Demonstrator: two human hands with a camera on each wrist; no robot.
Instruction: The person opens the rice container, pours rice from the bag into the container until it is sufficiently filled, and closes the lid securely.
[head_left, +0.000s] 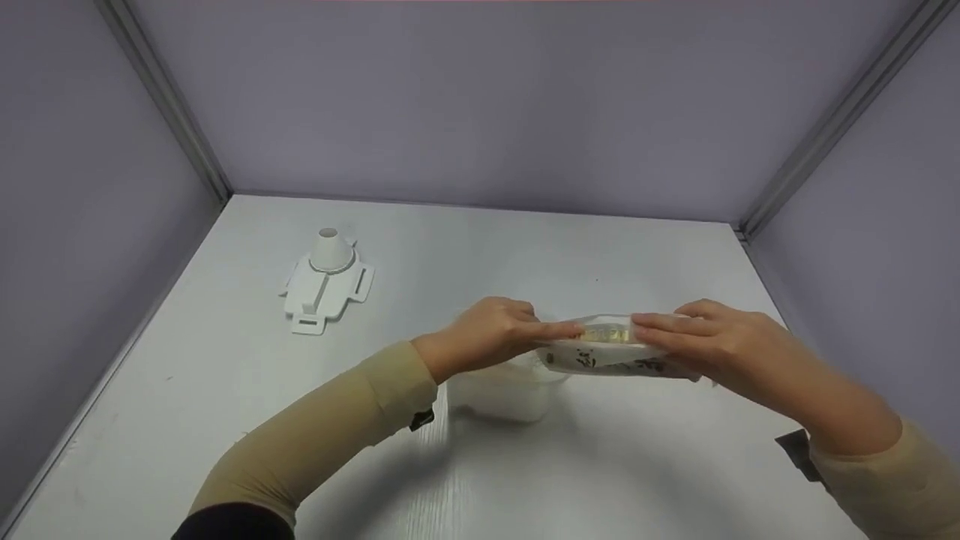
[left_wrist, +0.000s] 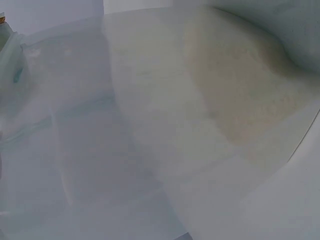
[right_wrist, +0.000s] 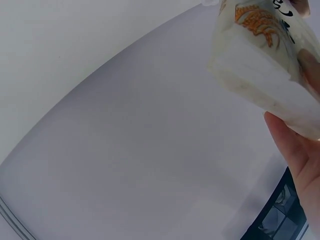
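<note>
Head view: both hands hold a small white pouch (head_left: 611,351) between them above the tabletop (head_left: 225,390) — left hand (head_left: 491,334) pinching its left end, right hand (head_left: 709,337) gripping its right. The dark print is unreadable. A clear plastic container (head_left: 506,394) sits just beneath.

Left wrist view: only blur.

Right wrist view: the pouch bears an orange grain motif — the writing is cut off.

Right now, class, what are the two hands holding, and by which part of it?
Both hold one printed white packet: the left hand pinches its top edge at the left end, the right hand at the right end, above a translucent container.
</note>
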